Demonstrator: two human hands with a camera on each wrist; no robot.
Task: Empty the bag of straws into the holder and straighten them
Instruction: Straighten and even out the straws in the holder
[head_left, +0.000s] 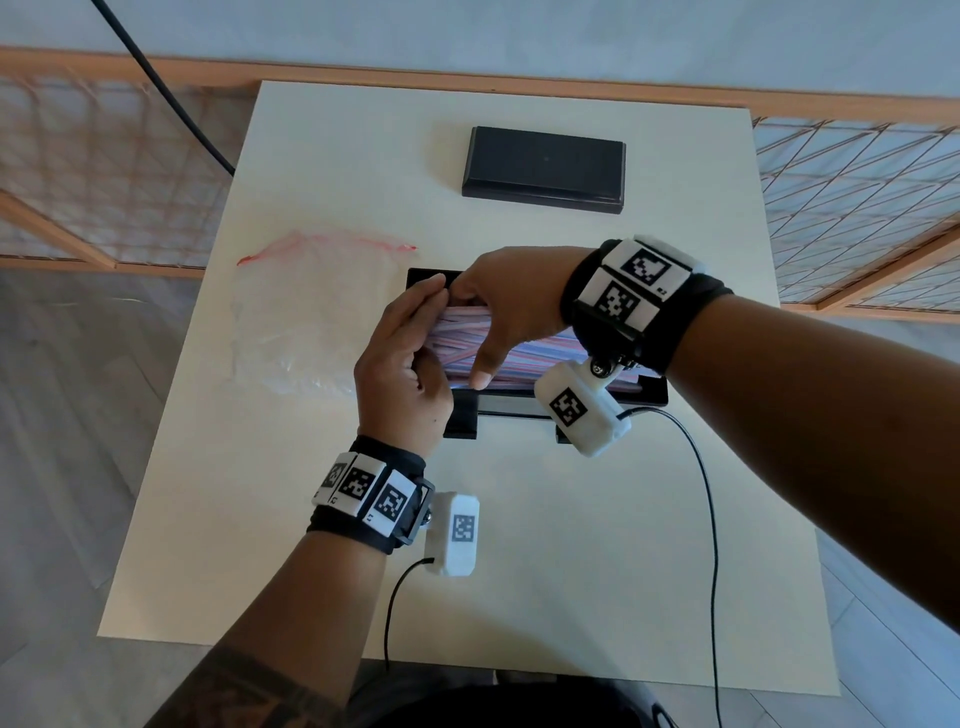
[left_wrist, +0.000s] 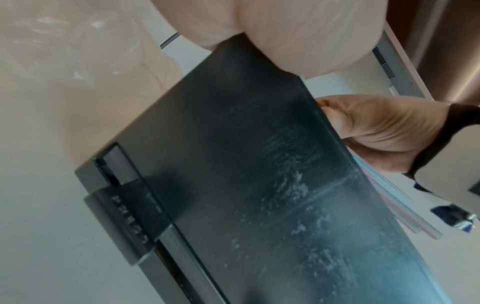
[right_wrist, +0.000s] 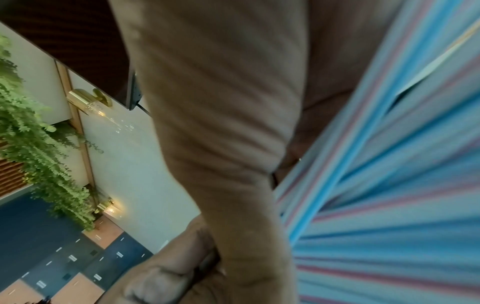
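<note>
Cream table (head_left: 519, 545), striped straws (head_left: 524, 348) (pink, blue) seemingly jumbled, both hands' grip around them.

Left wrist: black band (head_left: 371, 496) carrying white blocks printed with black square markers.
Left camera: white housing (head_left: 453, 532), one marker, thin black cable (head_left: 390, 608).
Right wrist: matching black band (head_left: 636, 291), white camera housing (head_left: 582, 408), black cable (head_left: 701, 493).
Left forearm: dark tattoo (head_left: 249, 691).
</note>
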